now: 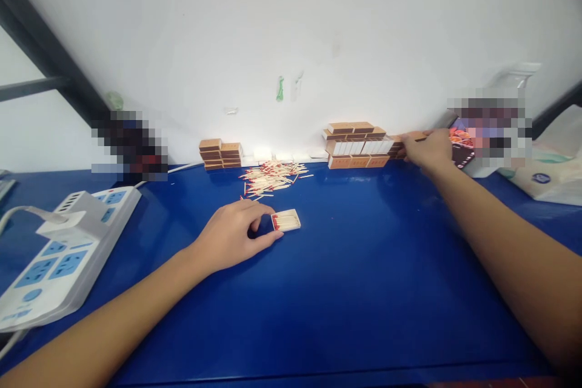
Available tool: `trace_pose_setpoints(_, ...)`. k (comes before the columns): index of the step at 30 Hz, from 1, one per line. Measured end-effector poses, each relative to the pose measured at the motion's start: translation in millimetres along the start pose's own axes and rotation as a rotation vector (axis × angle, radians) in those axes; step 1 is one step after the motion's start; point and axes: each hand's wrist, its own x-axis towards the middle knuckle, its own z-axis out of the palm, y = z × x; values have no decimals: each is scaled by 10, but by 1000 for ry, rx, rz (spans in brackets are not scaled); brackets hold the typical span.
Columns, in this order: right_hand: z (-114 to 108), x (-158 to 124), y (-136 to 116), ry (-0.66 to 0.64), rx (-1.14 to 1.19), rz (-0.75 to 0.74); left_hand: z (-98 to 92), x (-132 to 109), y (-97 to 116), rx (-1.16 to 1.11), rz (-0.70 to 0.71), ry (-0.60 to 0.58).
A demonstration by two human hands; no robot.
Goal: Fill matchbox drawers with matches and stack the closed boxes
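Note:
My left hand [236,227] is on the blue tabletop, thumb and fingers closed around the end of a small white matchbox tray [295,219]. Red-headed matches [285,220] lie side by side in that tray. Behind it is a loose pile of matches [273,177], near the wall. My right hand [430,148] reaches to the back right, its fingers pinched on a brown matchbox [414,135] at the end of a row. The hand partly hides this box. Left of those fingers stands a larger stack of matchboxes [359,161], some showing white sides.
A smaller matchbox stack [220,154] stands at the back left. On the left lies a white power strip [77,254] with a plugged-in adapter and cables. A tissue pack [545,173] and partly blurred items sit at the right. The white wall [254,42] bounds the table's back.

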Motion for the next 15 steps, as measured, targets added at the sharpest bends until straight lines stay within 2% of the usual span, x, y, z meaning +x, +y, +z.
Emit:
trace_pose_setpoints(3,-17,-14,-27,-15,42,76,-10,3,8,22,-28,-10)
trace_pose_setpoints(6,-24,-14,-36,-28,65,96,-29,10,17,27,-61,-70)
trace_pose_setpoints(9,-9,-17,-33,-15,86,94,-41,12,18,17,-76,-116)
trace_pose_setpoints(15,39,-11,0,22,52,26,-56,4,9,14,-65,-124)
